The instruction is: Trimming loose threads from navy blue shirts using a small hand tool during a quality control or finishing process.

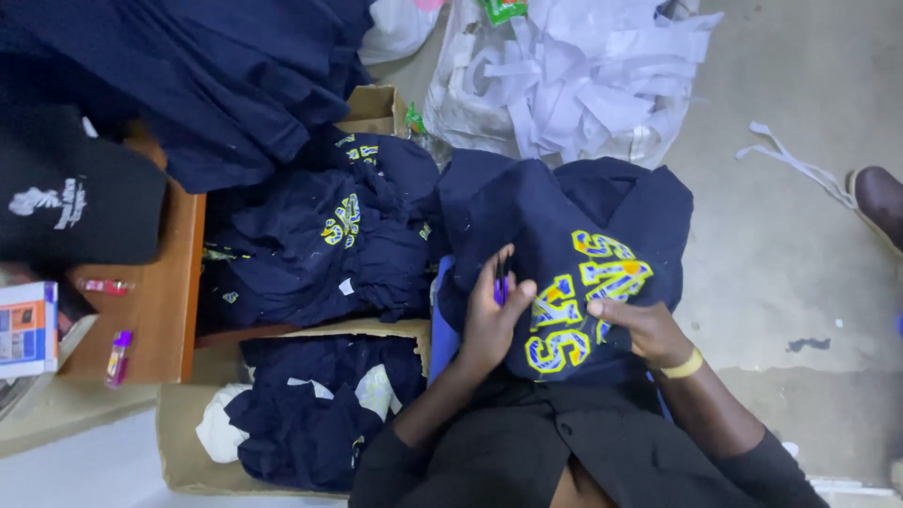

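A navy cloth garment with large yellow-and-blue stitched letters lay across the person's lap, under both hands. The left hand pinched a small purple tool between its fingers, just beside the lettering. The right hand, a yellow band at its wrist, pressed curled fingers onto the letters. Left of the left hand sat an open cardboard box of similar navy garments. Beyond the hands lay a heap of white paper strips on the grey concrete floor.
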